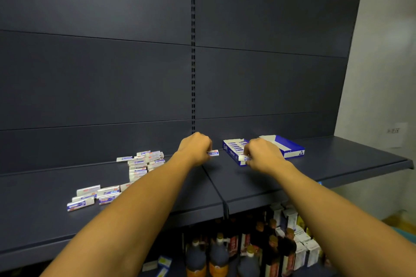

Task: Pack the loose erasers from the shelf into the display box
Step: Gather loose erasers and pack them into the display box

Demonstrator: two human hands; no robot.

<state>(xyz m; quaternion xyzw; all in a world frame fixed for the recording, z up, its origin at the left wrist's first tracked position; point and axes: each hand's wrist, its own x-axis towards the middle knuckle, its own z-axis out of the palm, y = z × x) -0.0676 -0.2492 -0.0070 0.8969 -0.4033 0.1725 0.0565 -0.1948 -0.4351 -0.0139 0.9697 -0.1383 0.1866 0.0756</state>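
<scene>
A blue and white display box (292,149) lies open on the dark shelf (337,159), with a row of erasers (236,145) inside its left part. My right hand (262,155) sits over the box's front left corner and pinches a white eraser (242,158). My left hand (195,148) is just left of the box, its fingers curled round another eraser (213,153) with a blue label. A pile of loose erasers (144,161) lies further left. A second group of loose erasers (90,197) is spread near the shelf's front edge.
A dark slotted back panel (193,51) rises behind the shelf. Below the shelf stand dark bottles (216,254) and small white cartons (301,247). A pale wall (387,74) is at the right.
</scene>
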